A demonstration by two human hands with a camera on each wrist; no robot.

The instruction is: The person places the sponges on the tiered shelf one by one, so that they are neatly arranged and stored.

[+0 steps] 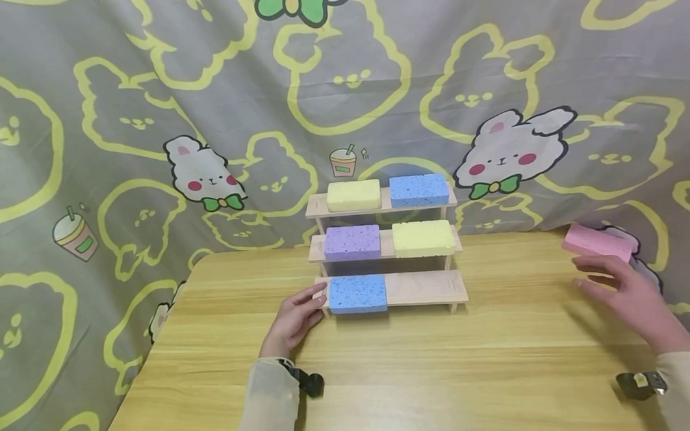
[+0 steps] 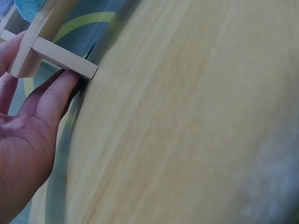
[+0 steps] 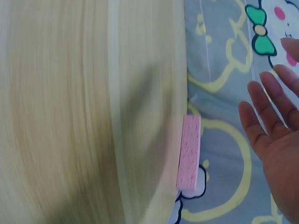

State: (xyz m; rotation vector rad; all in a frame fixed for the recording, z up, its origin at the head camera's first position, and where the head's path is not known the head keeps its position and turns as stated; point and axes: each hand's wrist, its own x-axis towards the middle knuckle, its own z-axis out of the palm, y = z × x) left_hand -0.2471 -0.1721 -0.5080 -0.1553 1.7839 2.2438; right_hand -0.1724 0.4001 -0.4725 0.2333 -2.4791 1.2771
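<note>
A three-tier wooden rack (image 1: 425, 288) stands on the table with sponges on its steps. My left hand (image 1: 294, 319) grips the left end of its lowest step, beside a blue sponge (image 1: 357, 294); the left wrist view shows fingers (image 2: 58, 95) against the rack's wooden leg (image 2: 65, 57). Over the table's right side, my right hand (image 1: 624, 295) is held with fingers spread and holds nothing. A pink sponge (image 1: 599, 242) lies at the table's far right edge, just beyond that hand. The right wrist view shows the pink sponge (image 3: 189, 151) apart from the fingers (image 3: 254, 119).
On the middle step sit a purple sponge (image 1: 352, 242) and a yellow sponge (image 1: 423, 239). The top step holds another yellow sponge (image 1: 354, 195) and another blue sponge (image 1: 418, 190). A patterned grey curtain (image 1: 245, 103) hangs behind the wooden table (image 1: 389, 382).
</note>
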